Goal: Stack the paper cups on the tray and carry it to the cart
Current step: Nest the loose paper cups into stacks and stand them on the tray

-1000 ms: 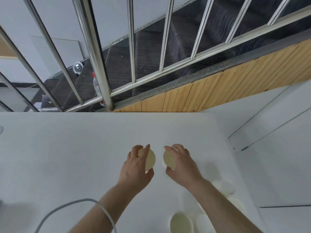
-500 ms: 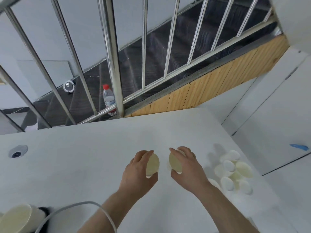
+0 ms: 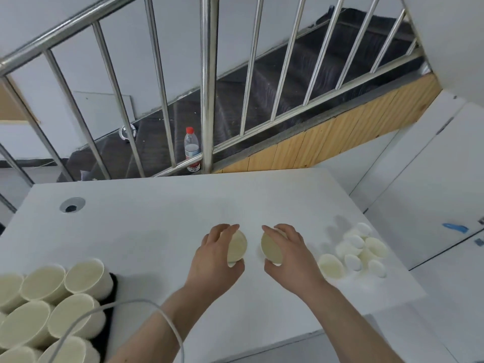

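Hands first: left hand (image 3: 213, 260) curled round one paper cup (image 3: 237, 248), right hand (image 3: 286, 254) curled round a second cup (image 3: 271, 249), both cups tipped on their sides, open mouths facing each other, close but apart, above the middle of the white bench (image 3: 157, 226). Fingers wrap the cup walls, thumbs underneath. Looks like one cup is about to be nested into the other. Cups judged very light, thin-walled, easy to crush or go oval at the rim, so hold should stay mid-wall and soft, not squeezing the lip. Right of the hands, a cluster of loose cups (image 3: 362, 248) sits near the bench's right edge, some mouth-up, some apparently bottom-up, one upright cup (image 3: 330, 265) just beside the right wrist. Lower left, a group of upright cups (image 3: 49, 305) stands packed together on what seems a dark tray (image 3: 111, 297), mostly hidden, at the bench's near-left corner. White cable (image 3: 146, 306) loops over the left forearm; could snag. Open bench room ahead and between both groups. Metal railing (image 3: 207, 82) runs beyond the far edge with a water bottle (image 3: 192, 149) behind it. Cart not in view.
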